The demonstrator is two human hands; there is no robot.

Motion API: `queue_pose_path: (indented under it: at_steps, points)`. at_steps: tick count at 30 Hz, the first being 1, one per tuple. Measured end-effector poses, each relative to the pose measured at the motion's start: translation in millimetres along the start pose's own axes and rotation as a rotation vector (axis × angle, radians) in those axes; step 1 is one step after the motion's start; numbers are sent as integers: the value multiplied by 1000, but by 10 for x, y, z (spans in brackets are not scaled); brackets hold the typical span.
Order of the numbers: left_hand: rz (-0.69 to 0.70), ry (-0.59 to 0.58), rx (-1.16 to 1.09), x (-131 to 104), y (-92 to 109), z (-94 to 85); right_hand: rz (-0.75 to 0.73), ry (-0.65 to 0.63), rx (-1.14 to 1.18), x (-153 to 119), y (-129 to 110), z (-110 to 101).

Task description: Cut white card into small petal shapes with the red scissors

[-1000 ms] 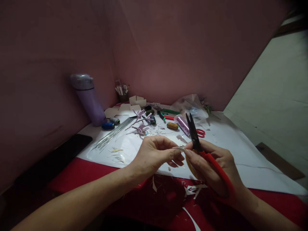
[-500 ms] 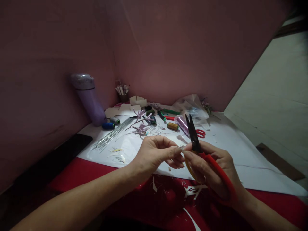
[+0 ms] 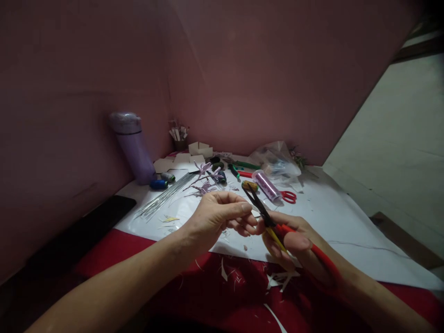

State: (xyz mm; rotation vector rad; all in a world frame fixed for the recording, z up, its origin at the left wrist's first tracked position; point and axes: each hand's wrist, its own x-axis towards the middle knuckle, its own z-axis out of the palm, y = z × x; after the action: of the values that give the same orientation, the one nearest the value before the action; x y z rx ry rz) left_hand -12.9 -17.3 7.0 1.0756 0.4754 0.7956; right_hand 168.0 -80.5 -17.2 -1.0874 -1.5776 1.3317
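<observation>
The pale sliver [image 3: 255, 212], seemingly paper, was near the centre of the frame, jutting from the fingertips of the left hand [image 3: 222, 215] towards the blades of the red-handled scissors [image 3: 283, 228]. The left hand pinched it between thumb and forefinger, the other fingers curled loosely below. The right hand [image 3: 298, 240], right of centre, grasped the scissors by their handles, the dark blades slightly parted and pointing up and left. Whether the blades touched the sliver could not be told.

The step in hand looked like trimming that sliver; the next move, as I judged it, called for a steady left pinch and a careful closing of the blades, clear of the fingertips.

Below the hands, at lower centre, pale offcuts [image 3: 275, 280] lay on the red cloth [image 3: 243, 305]. Above and beyond, the white sheet [image 3: 326, 208] bore a gold spool [image 3: 255, 186] behind the blade tips, a lilac roll [image 3: 267, 186] beside it, and lilac flowers [image 3: 202, 168] left of them. Further left were a bundle of thin wires [image 3: 166, 194] and a blue spool [image 3: 158, 184], with a purple bottle [image 3: 133, 148] behind.
</observation>
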Motion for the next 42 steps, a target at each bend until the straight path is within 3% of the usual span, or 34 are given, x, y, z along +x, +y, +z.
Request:
queue_pose_path:
  at_steps: [11, 21, 33, 42]
  points:
    - [-42, 74, 6, 34, 18, -38, 47, -11, 27, -19, -54, 44]
    - [-20, 58, 72, 22, 26, -39, 48, -43, -17, -41, -5, -3]
    - [6, 82, 100, 14, 32, -49, 1, 23, -77, -14, -83, 45]
    - [15, 89, 66, 18, 55, -42, 0, -65, -75, -43, -134, 3]
